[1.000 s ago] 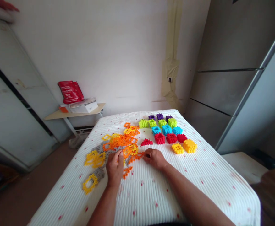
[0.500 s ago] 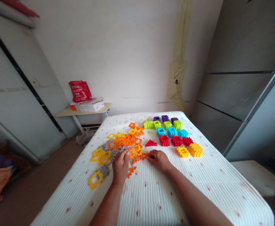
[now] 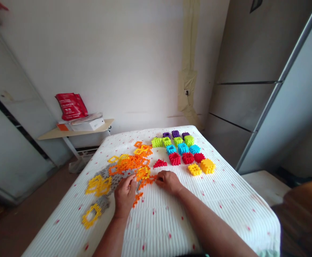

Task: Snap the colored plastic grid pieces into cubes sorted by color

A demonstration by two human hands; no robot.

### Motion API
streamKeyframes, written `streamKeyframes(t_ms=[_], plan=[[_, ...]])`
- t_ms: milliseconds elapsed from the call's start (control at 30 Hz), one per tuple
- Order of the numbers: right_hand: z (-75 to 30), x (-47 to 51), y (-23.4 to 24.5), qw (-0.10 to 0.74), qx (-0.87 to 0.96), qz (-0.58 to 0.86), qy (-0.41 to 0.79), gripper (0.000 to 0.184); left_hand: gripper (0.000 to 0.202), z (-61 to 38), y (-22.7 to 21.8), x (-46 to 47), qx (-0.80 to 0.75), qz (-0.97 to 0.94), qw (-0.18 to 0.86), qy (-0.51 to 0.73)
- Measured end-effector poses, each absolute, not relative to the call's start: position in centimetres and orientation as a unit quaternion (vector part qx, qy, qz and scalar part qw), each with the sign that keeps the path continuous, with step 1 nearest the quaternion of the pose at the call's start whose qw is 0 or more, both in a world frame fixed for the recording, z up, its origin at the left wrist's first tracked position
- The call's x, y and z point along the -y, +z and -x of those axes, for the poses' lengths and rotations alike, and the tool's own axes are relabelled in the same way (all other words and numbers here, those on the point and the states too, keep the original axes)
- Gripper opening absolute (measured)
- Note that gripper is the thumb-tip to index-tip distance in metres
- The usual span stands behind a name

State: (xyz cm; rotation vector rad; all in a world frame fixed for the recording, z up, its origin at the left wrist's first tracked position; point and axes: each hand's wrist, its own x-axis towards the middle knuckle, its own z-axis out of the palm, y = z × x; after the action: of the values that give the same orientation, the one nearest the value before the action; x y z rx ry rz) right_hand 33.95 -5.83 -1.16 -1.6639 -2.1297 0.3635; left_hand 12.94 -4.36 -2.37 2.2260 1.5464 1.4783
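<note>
My right hand (image 3: 169, 182) is closed, its fingertips pinching the edge of an orange interlocking toy piece (image 3: 152, 178). Left of it, my left hand (image 3: 125, 195) has its fingers curled together; whatever they may hold is hidden. Between and beyond both hands spreads a loose heap of flat orange pieces (image 3: 133, 162), with grey pieces (image 3: 115, 178) beneath and beside it. An orange and yellow piece (image 3: 143, 173) lies just beyond the gap between my hands. Another orange piece (image 3: 138, 199) rests close to my left wrist.
Stacked pieces stand in colour rows on the right: purple (image 3: 175, 134), green (image 3: 189, 140), blue (image 3: 183, 148), red (image 3: 174, 159) and yellow (image 3: 208, 166). Yellow frames (image 3: 91, 216) lie at left on the white quilted cover (image 3: 161, 228). A side table (image 3: 51, 134) holds a red bag (image 3: 71, 106).
My view has turned to the right, so the whole scene sits further left. Both hands stay at nearly the same spots by the orange pieces.
</note>
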Motion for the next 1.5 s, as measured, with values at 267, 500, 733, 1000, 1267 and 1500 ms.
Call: streamKeyframes(t_ms=[267,500,733,1000,1267,1500], plan=[[-33.9,5.7,-1.3,0.202,0.763,0.600,0.133,0.013,0.025,-13.3,-1.5,4.6,-0.451,-0.741,0.009,0.497],[-34.0,5.8,-1.3,0.206,0.762,0.600,0.133,0.012,0.022,-13.6,-1.7,4.5,-0.442,-0.750,-0.007,0.492],[-33.9,5.8,-1.2,0.213,0.757,0.603,0.134,0.012,0.020,-13.4,-2.0,4.5,-0.428,-0.757,-0.020,0.494],[-33.8,5.9,-1.2,0.212,0.754,0.607,0.135,0.014,0.016,-13.5,-1.7,4.7,-0.416,-0.760,-0.051,0.496],[-33.8,5.9,-1.2,0.206,0.751,0.613,0.133,0.015,0.015,-13.9,-1.3,4.9,-0.393,-0.771,-0.057,0.498],[-33.7,5.8,-1.4,0.213,0.744,0.622,0.122,0.015,0.015,-13.9,-1.5,4.8,-0.400,-0.767,-0.055,0.498]])
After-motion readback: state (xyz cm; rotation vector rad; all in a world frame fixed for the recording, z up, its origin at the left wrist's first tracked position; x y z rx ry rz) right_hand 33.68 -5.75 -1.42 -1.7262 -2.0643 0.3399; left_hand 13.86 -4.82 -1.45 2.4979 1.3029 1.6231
